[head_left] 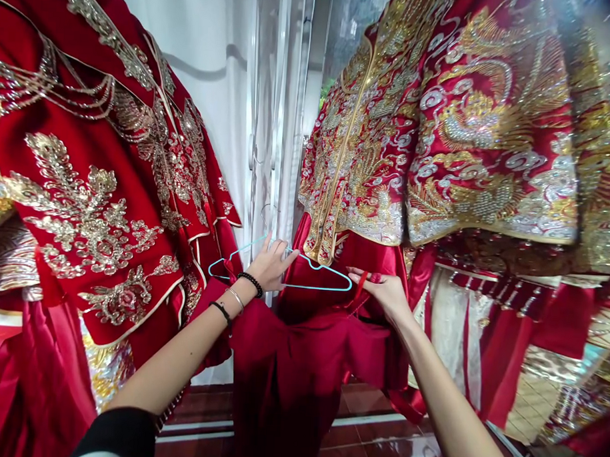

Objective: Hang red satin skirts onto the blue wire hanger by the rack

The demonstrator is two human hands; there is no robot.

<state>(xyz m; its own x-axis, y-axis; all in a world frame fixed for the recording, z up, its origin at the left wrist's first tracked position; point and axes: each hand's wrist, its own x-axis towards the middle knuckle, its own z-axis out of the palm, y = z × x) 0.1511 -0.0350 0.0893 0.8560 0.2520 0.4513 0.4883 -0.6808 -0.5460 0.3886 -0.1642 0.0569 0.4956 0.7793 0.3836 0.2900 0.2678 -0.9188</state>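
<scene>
My left hand, with dark beaded bands and a silver bangle on its wrist, grips a light blue wire hanger just under its hook. A dark red skirt-like garment hangs below; a loop of it sits at the hanger's left end. Beside the hanger's right end, my right hand pinches a thin bright red strap at the garment's waist. The strap appears beside the hanger's tip; whether they touch I cannot tell.
An embroidered red jacket hangs close on the left. Gold and silver embroidered jackets hang on the right over red skirts. Behind stand a white curtain and pale upright poles. Reddish tiles cover the floor.
</scene>
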